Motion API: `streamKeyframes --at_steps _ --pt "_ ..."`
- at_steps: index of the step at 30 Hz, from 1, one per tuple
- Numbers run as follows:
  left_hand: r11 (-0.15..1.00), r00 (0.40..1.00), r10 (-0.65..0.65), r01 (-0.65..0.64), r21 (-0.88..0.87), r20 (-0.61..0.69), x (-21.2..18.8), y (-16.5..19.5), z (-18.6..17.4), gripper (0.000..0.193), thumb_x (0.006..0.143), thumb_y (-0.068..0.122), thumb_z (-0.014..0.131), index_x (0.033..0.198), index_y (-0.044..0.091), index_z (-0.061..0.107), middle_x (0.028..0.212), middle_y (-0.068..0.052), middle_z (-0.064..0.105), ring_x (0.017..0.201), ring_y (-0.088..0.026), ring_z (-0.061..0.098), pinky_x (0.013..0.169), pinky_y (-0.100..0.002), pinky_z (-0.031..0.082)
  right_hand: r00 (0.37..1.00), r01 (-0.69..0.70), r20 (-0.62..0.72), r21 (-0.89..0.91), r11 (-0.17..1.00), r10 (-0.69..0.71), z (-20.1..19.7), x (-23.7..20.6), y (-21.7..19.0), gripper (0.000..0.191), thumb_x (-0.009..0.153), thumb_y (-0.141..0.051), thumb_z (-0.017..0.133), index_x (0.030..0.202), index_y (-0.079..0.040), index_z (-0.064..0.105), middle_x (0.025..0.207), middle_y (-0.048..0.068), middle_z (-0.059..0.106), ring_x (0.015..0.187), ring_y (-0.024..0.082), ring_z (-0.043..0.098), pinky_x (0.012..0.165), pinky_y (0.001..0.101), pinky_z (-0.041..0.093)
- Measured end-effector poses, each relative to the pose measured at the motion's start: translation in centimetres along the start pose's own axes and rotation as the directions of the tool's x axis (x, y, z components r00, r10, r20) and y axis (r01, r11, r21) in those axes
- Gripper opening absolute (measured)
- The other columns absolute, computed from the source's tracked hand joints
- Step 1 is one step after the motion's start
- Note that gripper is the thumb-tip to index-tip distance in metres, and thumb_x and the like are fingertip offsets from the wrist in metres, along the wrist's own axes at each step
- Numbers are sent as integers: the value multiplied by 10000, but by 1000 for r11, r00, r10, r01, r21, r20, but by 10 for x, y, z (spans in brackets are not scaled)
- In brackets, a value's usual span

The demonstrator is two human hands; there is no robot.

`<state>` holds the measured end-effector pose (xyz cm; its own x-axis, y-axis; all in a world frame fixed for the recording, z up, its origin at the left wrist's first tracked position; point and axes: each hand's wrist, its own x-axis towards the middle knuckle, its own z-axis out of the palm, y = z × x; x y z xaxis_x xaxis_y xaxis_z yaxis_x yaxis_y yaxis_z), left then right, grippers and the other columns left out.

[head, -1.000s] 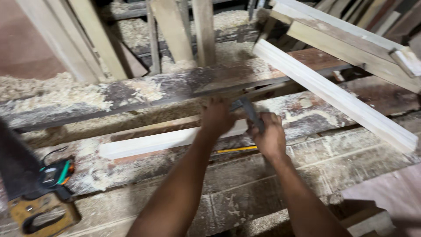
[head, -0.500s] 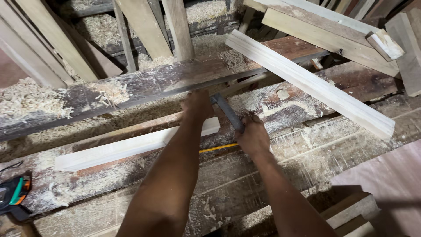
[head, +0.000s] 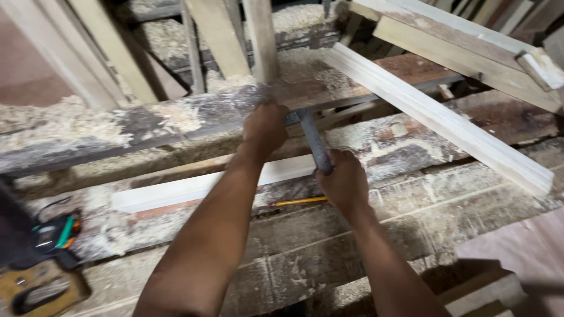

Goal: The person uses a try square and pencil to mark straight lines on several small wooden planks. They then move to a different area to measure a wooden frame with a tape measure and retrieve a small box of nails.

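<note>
Currently a grey metal square point(head: 311, 141) lies across the pale strip point(head: 194, 188), centre bench. Right hand point(head: 345, 182) clamped on its blade; left hand point(head: 265, 126) closed over its 11 o'clock end. Pencil point(head: 296, 202) at 6 o'clock. Risk: sawdust lets the square slip.

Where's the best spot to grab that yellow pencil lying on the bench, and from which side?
Pinch the yellow pencil around its middle, coming straight down from above. It lies flat on the dusty bench, roughly left to right, so only its top and long sides are free. Approach from the near side: the right hand and pale wood strip crowd the far side.
</note>
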<state>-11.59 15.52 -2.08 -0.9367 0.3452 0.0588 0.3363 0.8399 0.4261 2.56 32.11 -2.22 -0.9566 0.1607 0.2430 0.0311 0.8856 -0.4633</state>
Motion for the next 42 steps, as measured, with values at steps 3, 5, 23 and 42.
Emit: streamKeyframes --at_steps 3,5,23,42 --pt "995 994 -99 99 -6 52 -18 -29 -24 438 831 27 617 1172 268 750 1167 -141 717 1115 -372 680 958 -505 553 993 -94 74 72 993 88 11 -9 -41 446 698 -130 791 1128 -54 702 952 207 676 888 393 678 775 502 546" --pt "989 988 -147 146 22 55 -35 -47 -34 506 815 37 634 1225 318 728 1214 -125 694 1172 -366 636 993 -538 512 972 -163 185 105 981 142 19 -21 -68 452 738 -140 771 1183 -98 703 933 199 677 888 371 688 795 491 550" --pt "989 988 -146 145 18 41 -166 -85 -47 666 785 563 781 1399 377 599 1515 -111 444 1330 -366 377 1058 -579 330 998 -43 60 138 989 35 77 -108 -141 417 713 -132 803 1076 32 681 969 209 650 874 392 665 765 496 551" --pt "999 997 12 -9 44 -76 -167 -114 -17 441 905 439 662 1329 323 697 1388 -137 557 1275 -326 431 1040 -516 431 911 -66 375 -277 959 172 66 -66 -21 220 920 -190 675 1135 -179 722 1226 110 589 1118 250 552 902 413 571"
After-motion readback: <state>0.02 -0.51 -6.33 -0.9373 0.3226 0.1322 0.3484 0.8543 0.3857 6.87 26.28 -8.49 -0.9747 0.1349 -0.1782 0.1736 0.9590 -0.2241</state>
